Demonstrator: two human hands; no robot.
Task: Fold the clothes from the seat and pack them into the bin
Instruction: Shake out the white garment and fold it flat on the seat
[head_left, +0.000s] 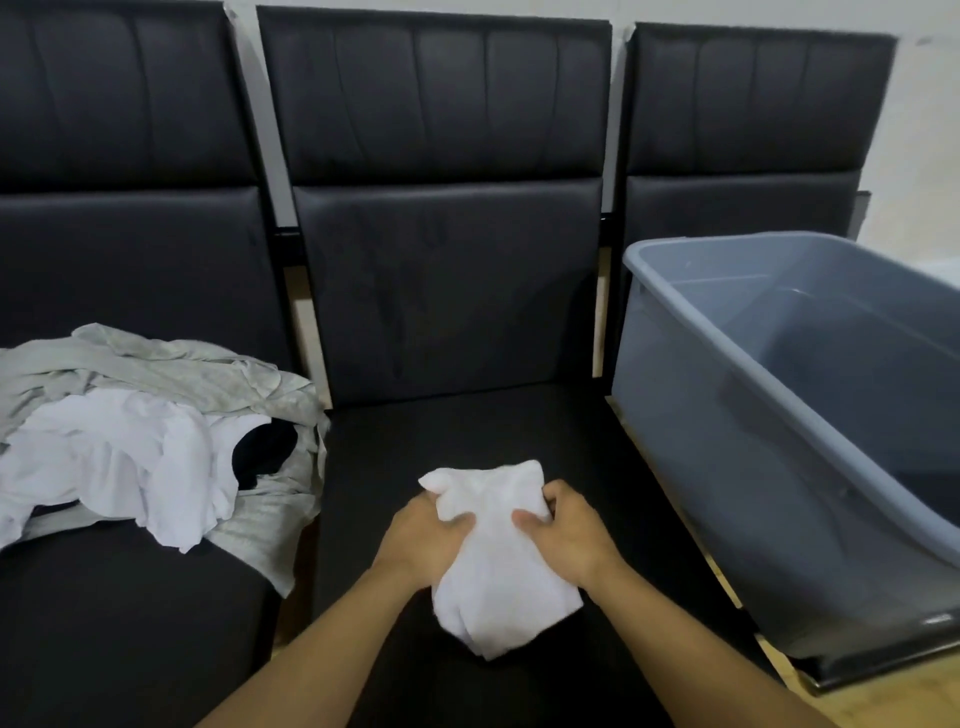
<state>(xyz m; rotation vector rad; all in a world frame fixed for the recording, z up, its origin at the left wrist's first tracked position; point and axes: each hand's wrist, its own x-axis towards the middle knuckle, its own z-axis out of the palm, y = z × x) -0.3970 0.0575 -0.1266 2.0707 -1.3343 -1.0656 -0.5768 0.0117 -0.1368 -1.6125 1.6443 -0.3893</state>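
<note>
- Both hands, left (423, 540) and right (569, 535), pinch a small folded white cloth (498, 561) over the black padded seat (467, 431).
- Judged risk: loosening either grip unfolds it before the grey plastic bin (769, 415) to the right.

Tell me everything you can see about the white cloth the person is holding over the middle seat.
The white garment is a small, soft, plain fabric piece, gathered into a compact, partly folded bundle with rounded creases. It sits low over the black middle seat; whether it rests on the cushion cannot be told. The left hand grips its left side and the right hand grips its right side, thumbs on top. Its type cannot be told.
</note>
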